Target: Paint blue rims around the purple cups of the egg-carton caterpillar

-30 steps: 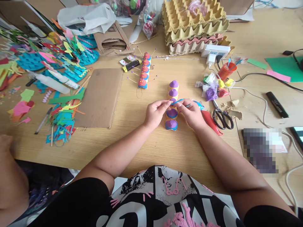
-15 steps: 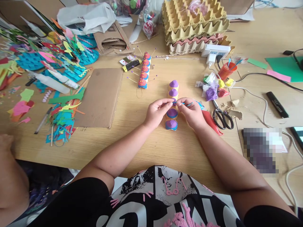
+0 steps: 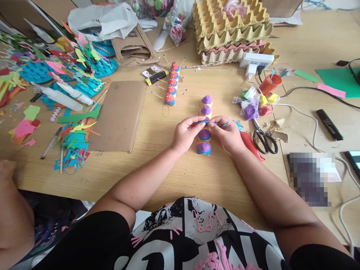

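Note:
My left hand (image 3: 186, 132) and my right hand (image 3: 225, 133) pinch a thin blue strand (image 3: 206, 121) between them, which looks like rolled clay. One end of it sticks out past the right fingers. Beneath the hands lies a strip of egg-carton cups (image 3: 204, 148) topped with purple mounds, with blue edging around the nearer ones. My fingers hide its middle. Farther back stands a finished-looking egg-carton caterpillar (image 3: 171, 84), red and blue with drawn faces and purple-tipped sticks poking out at its sides.
Black-handled scissors (image 3: 264, 140), a red packet (image 3: 251, 145) and bagged clay (image 3: 251, 109) lie at my right. Egg trays (image 3: 232, 33) are stacked at the back. A cardboard sheet (image 3: 116, 116) and paper scraps (image 3: 75, 142) lie left. Another person's arm (image 3: 14, 210) rests at far left.
The blue strand now shows farther across the left fingers, as a longer stretch between both hands. Both hands have barely shifted.

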### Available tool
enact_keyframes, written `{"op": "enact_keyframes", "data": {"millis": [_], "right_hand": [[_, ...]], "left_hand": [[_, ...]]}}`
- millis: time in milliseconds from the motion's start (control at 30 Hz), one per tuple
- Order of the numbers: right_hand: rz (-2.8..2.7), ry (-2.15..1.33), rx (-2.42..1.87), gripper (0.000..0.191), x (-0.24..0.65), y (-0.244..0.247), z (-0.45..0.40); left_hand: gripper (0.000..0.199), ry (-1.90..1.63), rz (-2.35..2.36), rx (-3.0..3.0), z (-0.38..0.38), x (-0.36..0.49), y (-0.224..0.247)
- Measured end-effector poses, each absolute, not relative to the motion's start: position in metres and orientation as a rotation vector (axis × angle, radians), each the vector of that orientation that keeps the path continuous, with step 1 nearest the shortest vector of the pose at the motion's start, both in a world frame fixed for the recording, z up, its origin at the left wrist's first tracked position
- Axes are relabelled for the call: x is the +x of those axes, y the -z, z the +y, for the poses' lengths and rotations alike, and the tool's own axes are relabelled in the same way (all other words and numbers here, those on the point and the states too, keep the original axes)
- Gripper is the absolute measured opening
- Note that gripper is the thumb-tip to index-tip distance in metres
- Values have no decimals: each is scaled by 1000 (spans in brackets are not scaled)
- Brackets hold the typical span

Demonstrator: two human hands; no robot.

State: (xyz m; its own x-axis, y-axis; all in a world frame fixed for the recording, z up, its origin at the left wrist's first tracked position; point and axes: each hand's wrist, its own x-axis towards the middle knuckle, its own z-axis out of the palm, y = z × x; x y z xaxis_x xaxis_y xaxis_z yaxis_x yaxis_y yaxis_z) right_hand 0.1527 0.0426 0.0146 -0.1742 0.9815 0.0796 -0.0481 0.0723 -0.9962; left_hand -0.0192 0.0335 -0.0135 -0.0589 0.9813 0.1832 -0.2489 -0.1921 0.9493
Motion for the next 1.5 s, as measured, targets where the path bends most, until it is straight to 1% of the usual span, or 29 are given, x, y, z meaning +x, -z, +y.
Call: {"op": "enact_keyframes", "data": {"millis": [300,367,533,667,833,1033,1100,1167,1267,1333,1500], "right_hand": [[-1308,-1331,-1019,55,153,-16,44],[-1289,-1341,-1012,54,154,-15,44],[-1284,-1356,-984,52,154,-16,44],[-1303,-1353,-973,52,155,-17,44],[-1351,-1296,-1005,58,155,-16,44],[-1392,-1247,-1058,69,155,-14,44],[-1396,-1246,-1068,71,155,-15,44],[-1396,-1244,-1067,70,154,-16,44],[-1375,-1270,-1043,62,154,-18,43],[-1352,-1304,-1031,58,154,-18,43],[-1357,-1303,-1028,57,155,-17,43]], "left_hand": [[47,-1510,887,1104,34,-20,12],[45,-1522,888,1094,33,-19,10],[33,-1542,876,1080,31,-19,7],[33,-1536,921,1088,31,-20,7],[35,-1535,965,1142,30,-21,6],[45,-1510,1037,1218,27,-22,1],[45,-1510,1037,1223,27,-21,1],[42,-1516,1021,1209,28,-21,3],[39,-1520,1007,1184,30,-21,6],[40,-1518,1001,1174,30,-20,7],[46,-1503,952,1122,31,-18,7]]}}
